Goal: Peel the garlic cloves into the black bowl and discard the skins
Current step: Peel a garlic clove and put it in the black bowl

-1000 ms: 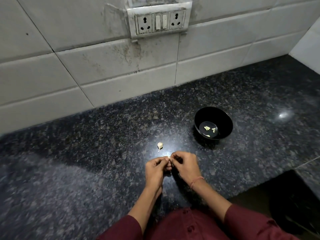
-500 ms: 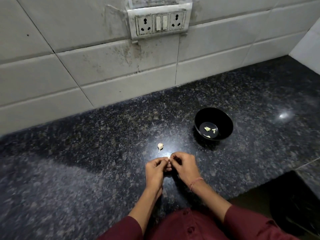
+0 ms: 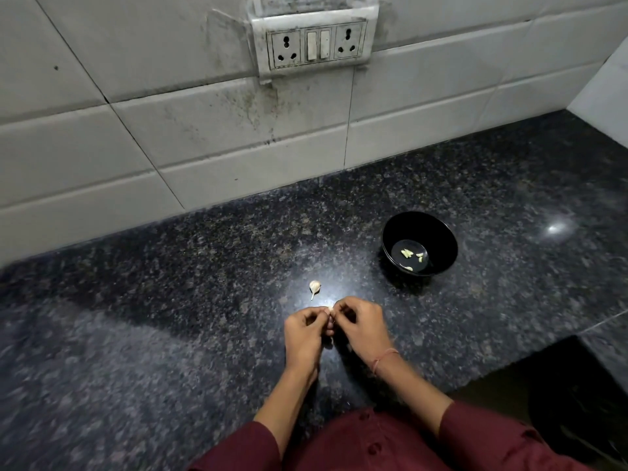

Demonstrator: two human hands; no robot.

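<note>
L hand point(image 3: 303, 331) & R hand point(image 3: 363, 326) fingers still pinch one garlic clove point(image 3: 330, 309), barely moved; peeling unfinished, black bowl point(image 3: 443, 244) waits.

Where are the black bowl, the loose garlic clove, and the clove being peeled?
black bowl point(image 3: 419, 226): head view, far inner wall.
loose garlic clove point(image 3: 315, 285): head view, rounded body above its stalk.
held clove point(image 3: 330, 309): head view, the pale tip that shows.
</note>
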